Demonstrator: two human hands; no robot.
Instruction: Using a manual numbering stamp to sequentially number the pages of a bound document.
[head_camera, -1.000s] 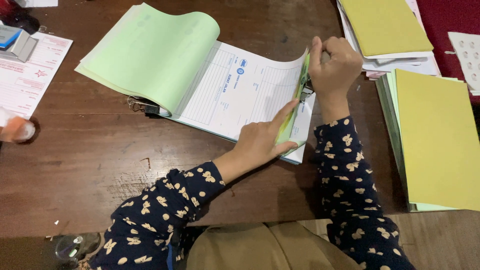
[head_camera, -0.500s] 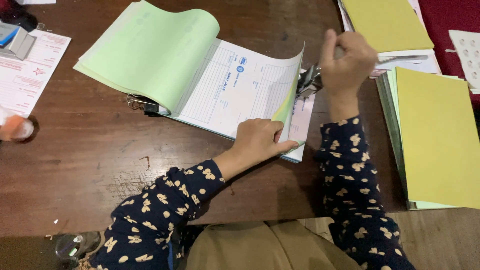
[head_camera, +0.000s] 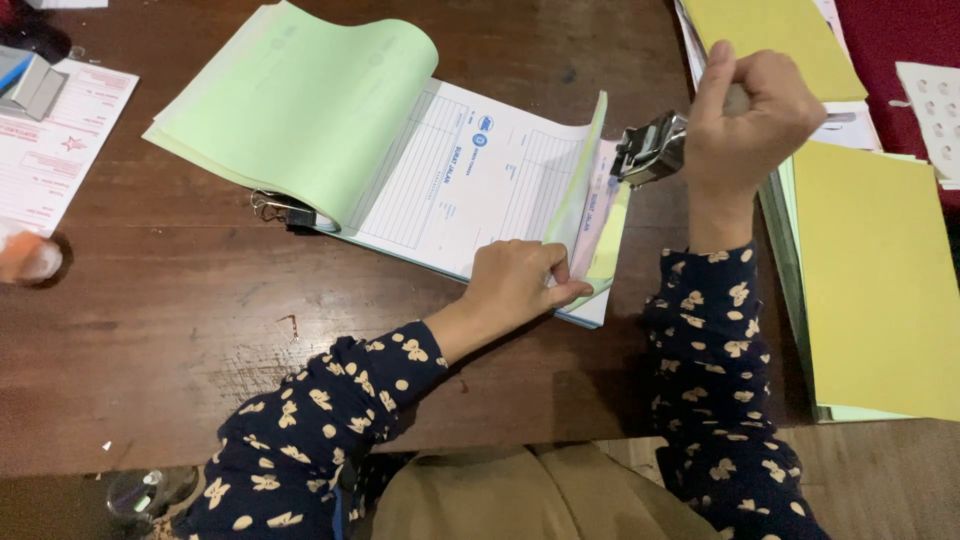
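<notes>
stamper (head_camera: 652, 148): shiny metal, kinda glossy | form pad (head_camera: 480, 190): thin matt paper, white, green and pink sheets seen | binder clip (head_camera: 285, 210): dark metal with wire handles | table (head_camera: 170, 310): dark wood, worn and scratched, dull sheen | yellow stack (head_camera: 880, 280): matt paper | sleeves (head_camera: 320, 430): soft printed cloth

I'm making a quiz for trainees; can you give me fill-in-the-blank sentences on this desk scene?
1. The right hand grips a metal ____.
2. The left hand lifts page corners of the form pad, whose folded-back sheets are ____.
3. A black ____ clip clamps the pad.
4. The paper stack on the right is topped in ____.

Missing: stamper; green; binder; yellow
</notes>
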